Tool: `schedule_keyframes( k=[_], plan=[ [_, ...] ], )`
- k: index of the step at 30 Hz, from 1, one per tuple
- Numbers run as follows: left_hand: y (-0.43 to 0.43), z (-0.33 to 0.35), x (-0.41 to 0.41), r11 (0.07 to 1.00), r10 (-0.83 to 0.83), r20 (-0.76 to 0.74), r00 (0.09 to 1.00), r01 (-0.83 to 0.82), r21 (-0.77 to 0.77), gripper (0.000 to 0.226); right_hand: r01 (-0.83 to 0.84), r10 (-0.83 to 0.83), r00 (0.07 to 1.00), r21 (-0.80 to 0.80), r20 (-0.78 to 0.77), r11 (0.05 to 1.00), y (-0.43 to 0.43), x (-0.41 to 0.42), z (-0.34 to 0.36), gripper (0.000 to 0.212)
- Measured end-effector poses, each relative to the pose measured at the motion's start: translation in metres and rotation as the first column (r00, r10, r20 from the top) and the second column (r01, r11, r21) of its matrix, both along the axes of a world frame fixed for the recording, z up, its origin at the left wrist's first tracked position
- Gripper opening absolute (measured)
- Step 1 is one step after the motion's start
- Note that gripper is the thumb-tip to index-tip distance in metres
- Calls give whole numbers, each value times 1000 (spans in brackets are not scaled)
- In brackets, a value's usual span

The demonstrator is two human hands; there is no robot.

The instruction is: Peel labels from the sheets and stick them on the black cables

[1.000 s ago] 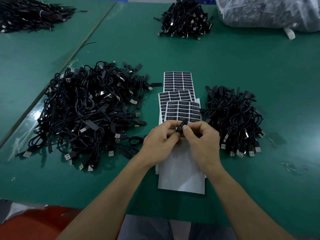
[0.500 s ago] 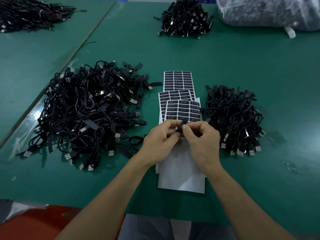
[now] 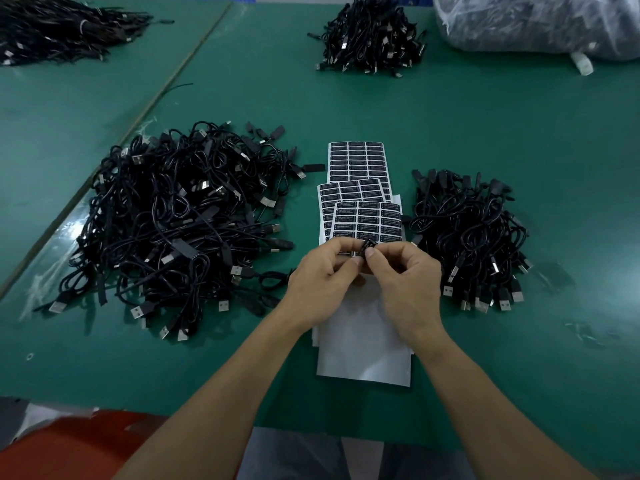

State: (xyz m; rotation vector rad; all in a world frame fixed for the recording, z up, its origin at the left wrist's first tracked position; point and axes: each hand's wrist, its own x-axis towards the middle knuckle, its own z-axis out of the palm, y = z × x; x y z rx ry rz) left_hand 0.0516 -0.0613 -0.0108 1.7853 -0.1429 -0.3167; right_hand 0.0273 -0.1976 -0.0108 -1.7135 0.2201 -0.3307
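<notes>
Black cable end [image 3: 367,246] between both hands [image 3: 325,282]

The small black piece [image 3: 367,245] pinched between the left hand [image 3: 322,282] and the right hand [image 3: 408,282] is mostly covered by fingertips, so whether it carries a label cannot be told. The same hands hide the lower rows of the front label sheet [image 3: 367,220], and its finer print is too small to read. The plastic bag [image 3: 536,22] is cut off by the top edge, its contents blurred behind the film. The far-left cable pile [image 3: 62,29] runs off the left edge. A red shape [image 3: 86,445] at the bottom edge is blurred and cropped.
</notes>
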Motion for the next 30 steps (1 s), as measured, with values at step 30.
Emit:
schedule_keyframes(
  k=[30],
  plan=[
    [-1,-1,-3,999,25,39,999,-24,-23,16,78,-78,997,20,-7,997,0,-3,0,30]
  ],
)
